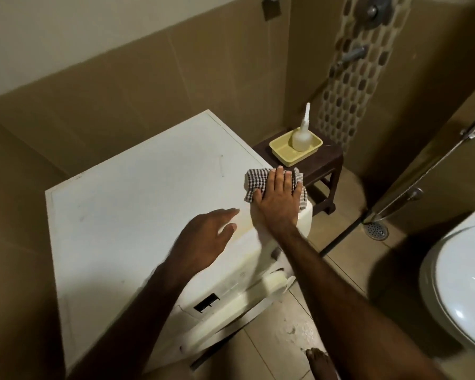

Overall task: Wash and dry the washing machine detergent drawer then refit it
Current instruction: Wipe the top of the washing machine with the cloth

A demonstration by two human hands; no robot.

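This is a bathroom with brown tile walls. A white washing machine (137,204) fills the middle of the frame. Near its right edge lies a white detergent drawer (303,219) with a checked cloth (254,185) on top. The right hand (277,200) presses flat on the cloth, fingers straight. The left hand (206,237) hovers just beside it, open and holding nothing. This looks like the drying step. Next the cloth likely needs to rub the other sides, then the drawer goes back in its slot.

White drawer (306,218) under checked cloth (255,182), machine's corner.
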